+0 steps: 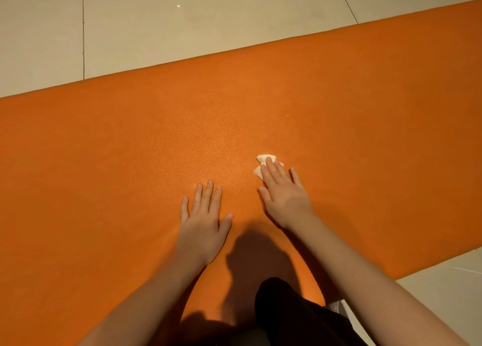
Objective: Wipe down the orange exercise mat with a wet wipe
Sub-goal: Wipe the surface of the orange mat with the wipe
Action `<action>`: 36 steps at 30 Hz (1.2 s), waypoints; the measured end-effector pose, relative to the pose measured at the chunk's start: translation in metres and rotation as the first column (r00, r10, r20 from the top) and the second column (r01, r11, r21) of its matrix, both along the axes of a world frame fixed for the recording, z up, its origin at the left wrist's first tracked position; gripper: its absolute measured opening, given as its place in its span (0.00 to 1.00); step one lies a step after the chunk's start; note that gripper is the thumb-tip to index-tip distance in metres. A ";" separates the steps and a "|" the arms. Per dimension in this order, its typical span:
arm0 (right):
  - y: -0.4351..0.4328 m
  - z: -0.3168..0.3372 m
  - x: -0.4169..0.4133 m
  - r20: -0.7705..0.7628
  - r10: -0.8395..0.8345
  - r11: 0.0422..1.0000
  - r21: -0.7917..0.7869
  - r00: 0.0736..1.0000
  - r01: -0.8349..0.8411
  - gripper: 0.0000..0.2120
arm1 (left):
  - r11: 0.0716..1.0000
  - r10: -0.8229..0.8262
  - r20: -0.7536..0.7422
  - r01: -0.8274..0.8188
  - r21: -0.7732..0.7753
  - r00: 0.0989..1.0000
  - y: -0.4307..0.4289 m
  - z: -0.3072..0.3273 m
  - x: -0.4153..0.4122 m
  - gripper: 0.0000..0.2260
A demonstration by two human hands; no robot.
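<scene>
Two hands flat on orange mat (130, 150); right hand (283, 193) fingers straight, pressing wet wipe (263, 160); left hand (203, 215) fingers spread.

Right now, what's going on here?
A person kneels at an orange mat on a tiled floor. The right hand presses a crumpled wipe onto the mat with straight fingers. The left hand lies flat on the mat, bracing.

A mat (130, 150) crosses the frame on the floor (156, 27); both hands lie flat on it at lower centre, the right hand (284, 192) atop a wipe (262, 163), the left hand (203, 215) beside it.
</scene>
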State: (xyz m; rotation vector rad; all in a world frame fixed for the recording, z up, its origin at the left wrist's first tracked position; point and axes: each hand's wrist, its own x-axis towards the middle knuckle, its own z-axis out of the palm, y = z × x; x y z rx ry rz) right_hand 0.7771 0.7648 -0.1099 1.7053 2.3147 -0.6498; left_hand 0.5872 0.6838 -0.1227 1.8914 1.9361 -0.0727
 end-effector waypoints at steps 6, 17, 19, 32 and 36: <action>-0.012 0.012 -0.007 -0.076 0.254 0.963 -0.074 0.964 -0.259 0.30 | 1.000 0.018 0.005 -0.018 0.007 1.000 0.000 -0.002 0.000 0.35; -0.008 0.000 -0.009 -0.117 0.256 0.964 -0.044 0.960 -0.262 0.40 | 0.999 0.027 -0.023 -0.028 -0.027 0.999 0.003 0.001 0.001 0.35; 0.006 -0.001 0.001 -0.102 0.283 0.958 -0.017 0.954 -0.286 0.42 | 0.999 0.026 -0.026 -0.027 -0.038 0.999 0.004 0.001 0.001 0.35; 0.018 -0.004 0.000 -0.112 0.336 0.942 0.039 0.935 -0.333 0.34 | 0.992 0.111 0.048 -0.113 0.050 0.993 0.027 0.002 0.000 0.33; 0.051 -0.012 0.007 0.012 0.076 0.991 0.111 0.997 -0.077 0.28 | 0.988 0.152 -0.034 -0.152 -0.006 0.988 0.052 -0.003 -0.012 0.30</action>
